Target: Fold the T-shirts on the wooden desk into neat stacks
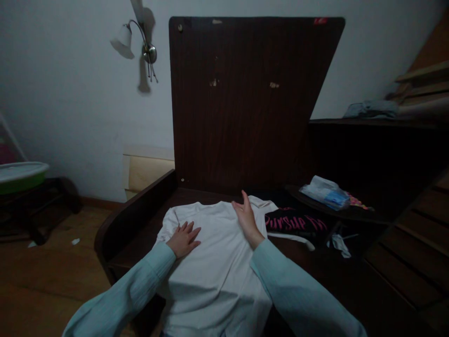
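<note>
A white shirt point(213, 262) lies spread over the dark wooden surface point(140, 238) in front of me. My left hand point(183, 239) rests flat on the shirt's left shoulder area, fingers spread. My right hand point(246, 220) lies on the shirt near its collar, fingers stretched out and pointing away from me. Neither hand holds anything. Both arms wear pale blue sleeves.
A black garment with pink lettering point(296, 222) lies just right of the shirt. A plastic packet point(326, 192) sits on a dark ledge at the right. A tall dark wooden board point(245, 103) stands behind. A wall lamp point(135, 40) and green-rimmed basin point(21, 175) are left.
</note>
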Demonstrator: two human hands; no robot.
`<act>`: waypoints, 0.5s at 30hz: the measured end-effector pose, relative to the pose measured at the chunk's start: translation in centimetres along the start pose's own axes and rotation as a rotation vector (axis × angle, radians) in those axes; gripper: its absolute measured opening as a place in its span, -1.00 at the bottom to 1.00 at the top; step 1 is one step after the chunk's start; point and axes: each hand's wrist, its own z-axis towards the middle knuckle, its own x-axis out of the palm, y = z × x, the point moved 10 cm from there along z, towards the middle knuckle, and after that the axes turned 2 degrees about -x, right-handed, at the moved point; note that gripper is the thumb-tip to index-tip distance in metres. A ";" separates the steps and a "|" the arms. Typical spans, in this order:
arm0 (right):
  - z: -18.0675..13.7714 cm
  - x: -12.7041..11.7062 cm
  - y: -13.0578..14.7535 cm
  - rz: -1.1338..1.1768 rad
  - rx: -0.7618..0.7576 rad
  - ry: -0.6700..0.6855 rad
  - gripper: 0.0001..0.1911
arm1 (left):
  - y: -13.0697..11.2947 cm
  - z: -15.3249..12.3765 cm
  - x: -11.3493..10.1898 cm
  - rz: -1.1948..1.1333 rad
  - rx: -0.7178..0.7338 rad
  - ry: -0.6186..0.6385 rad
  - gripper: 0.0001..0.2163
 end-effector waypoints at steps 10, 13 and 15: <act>-7.2 12.4 -2.4 -0.693 -0.227 0.747 -0.44 | 5.5 -4.1 -4.0 0.097 -0.259 -0.219 -0.67; -7.9 12.8 -2.5 -0.735 -0.247 0.773 -0.45 | 9.1 -4.9 -4.8 0.053 -0.453 -0.211 -0.80; -8.2 12.9 -2.2 -0.746 -0.269 0.781 -0.46 | 11.4 -5.3 -5.2 -0.016 -0.564 -0.215 -0.83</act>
